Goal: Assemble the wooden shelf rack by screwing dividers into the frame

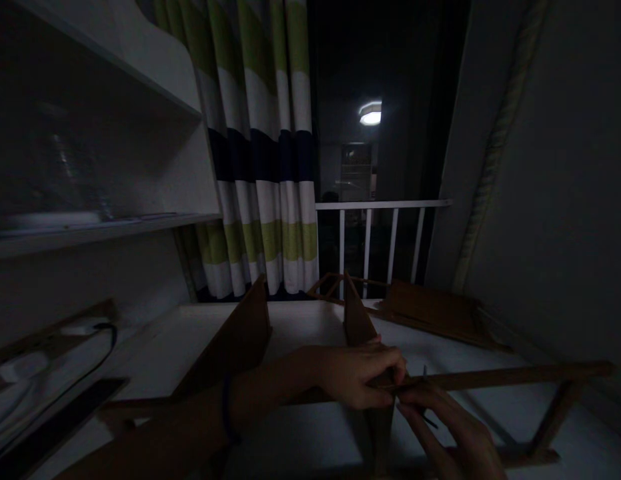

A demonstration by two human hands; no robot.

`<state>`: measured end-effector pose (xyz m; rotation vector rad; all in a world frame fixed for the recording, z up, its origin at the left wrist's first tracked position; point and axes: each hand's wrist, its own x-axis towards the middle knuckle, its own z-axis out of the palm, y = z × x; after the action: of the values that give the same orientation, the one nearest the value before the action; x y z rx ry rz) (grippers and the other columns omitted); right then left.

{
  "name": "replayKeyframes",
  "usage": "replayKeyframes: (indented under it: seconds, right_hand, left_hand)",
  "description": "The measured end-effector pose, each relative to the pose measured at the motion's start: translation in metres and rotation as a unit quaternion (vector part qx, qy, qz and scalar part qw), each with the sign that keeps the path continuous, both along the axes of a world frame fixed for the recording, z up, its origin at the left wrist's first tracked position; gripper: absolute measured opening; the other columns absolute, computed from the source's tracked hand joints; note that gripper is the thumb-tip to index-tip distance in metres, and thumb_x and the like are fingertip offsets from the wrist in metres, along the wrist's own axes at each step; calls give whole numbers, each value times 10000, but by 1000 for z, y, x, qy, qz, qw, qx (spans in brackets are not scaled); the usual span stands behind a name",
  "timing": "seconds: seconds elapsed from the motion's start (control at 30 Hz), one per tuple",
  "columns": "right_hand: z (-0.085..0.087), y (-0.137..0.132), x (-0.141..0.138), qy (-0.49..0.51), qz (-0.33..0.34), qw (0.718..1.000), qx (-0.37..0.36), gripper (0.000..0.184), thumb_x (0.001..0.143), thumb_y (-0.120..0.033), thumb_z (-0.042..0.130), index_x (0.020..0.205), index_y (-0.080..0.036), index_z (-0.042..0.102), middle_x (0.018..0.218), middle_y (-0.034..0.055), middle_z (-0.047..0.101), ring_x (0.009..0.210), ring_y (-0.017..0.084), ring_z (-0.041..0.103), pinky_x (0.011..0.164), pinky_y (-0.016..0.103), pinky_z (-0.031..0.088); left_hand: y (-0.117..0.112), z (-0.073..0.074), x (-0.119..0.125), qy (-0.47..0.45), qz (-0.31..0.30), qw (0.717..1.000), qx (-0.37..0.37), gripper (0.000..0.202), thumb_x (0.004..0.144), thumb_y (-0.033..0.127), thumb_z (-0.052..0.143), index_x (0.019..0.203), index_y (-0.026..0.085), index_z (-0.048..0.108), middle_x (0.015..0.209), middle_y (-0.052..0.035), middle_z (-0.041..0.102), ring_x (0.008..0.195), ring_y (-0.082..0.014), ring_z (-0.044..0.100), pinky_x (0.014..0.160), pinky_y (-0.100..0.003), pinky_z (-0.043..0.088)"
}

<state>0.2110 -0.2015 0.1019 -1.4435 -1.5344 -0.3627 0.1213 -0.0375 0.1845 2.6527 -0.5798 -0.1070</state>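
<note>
In dim light, my left hand [363, 377] grips the joint where an upright brown wooden panel [359, 320] meets a long wooden rail [510, 377] that runs off to the right. Just below and to the right, my right hand [453, 430] pinches a small thin dark tool [429, 420] close to a little metal pin [424, 372] sticking up from the rail. A second upright wooden panel [235, 343] stands to the left of my left forearm.
The parts rest on a white surface [300, 327]. A flat wooden board [430, 308] lies at the back right. White shelves [95, 223] rise on the left, a striped curtain [263, 167] and a white railing [385, 207] behind. A dark cable [97, 347] lies at left.
</note>
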Motion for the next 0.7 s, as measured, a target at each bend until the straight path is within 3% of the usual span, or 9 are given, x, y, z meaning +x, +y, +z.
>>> replayKeyframes:
  seconds: [0.2,0.37,0.53,0.7]
  right_hand:
    - [-1,-2,-3,17,-28,999,-4,132,839,-224,487,966,-219,524,851,15,596,762,116,585,650,167,486]
    - [-3,-2,-2,17,-31,999,-15,145,848,-227,479,988,-216,514,886,22,594,785,118,581,660,172,489]
    - [-2,-4,-2,-1,-38,999,-6,146,855,-218,465,990,-209,518,902,45,602,793,134,589,670,195,494]
    - [0,-4,-6,-18,-28,999,8,126,839,-202,483,947,-209,548,919,34,610,842,130,590,732,177,483]
  left_hand:
    - [-2,-1,-1,-5,12,1000,-18,200,777,182,469,924,192,335,944,-12,472,955,-130,463,1024,-373,186]
    - [-3,-3,-1,-13,7,999,-32,185,778,169,448,913,192,324,951,-26,448,944,-130,434,933,-310,317]
    - [-4,-2,-1,-3,-1,1000,-13,145,790,149,421,909,192,351,930,-10,463,977,-132,440,1021,-369,195]
    - [-4,-2,-1,4,-2,1000,-14,181,786,154,421,949,198,354,987,-27,460,1015,-155,423,963,-359,291]
